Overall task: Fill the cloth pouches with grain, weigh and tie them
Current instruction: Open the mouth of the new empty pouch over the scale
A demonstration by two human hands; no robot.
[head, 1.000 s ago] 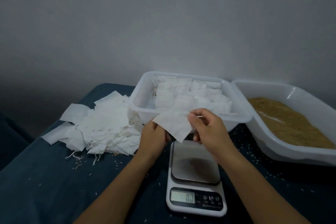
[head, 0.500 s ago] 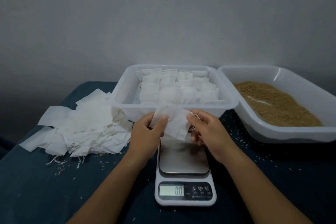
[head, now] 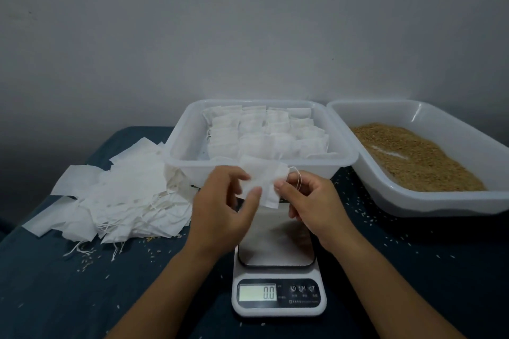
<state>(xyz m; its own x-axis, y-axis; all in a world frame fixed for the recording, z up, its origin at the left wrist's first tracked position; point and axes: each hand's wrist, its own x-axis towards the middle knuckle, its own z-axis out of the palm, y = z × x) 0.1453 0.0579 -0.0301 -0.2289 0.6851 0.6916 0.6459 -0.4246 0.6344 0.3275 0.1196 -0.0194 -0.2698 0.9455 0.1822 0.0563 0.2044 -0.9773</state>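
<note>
A dark blue table (head: 55, 297), perhaps cloth-covered, carries a heap of empty pouches (head: 118, 195), two white tubs (head: 341, 154) (head: 440, 201), a scale (head: 278, 294) and scattered grains (head: 88, 259).

You are pinching a plain white cloth pouch (head: 261, 183) with a pale off-white drawstring (head: 296, 176). You are looking at a heap of white flat cloth pouches (head: 118, 195) lying on a dark teal-blue cloth-covered table (head: 68, 297) speckled with pale scattered grains (head: 88, 259). A translucent white plastic tub (head: 187, 146) is holding white filled pouches (head: 264, 132); a second white plastic tub (head: 446, 201) is showing golden-brown grain (head: 413, 157). The white kitchen scale (head: 278, 278) is showing a silver plate, a black panel and a pale green display. The wall (head: 248, 22) is showing plain grey.
</note>
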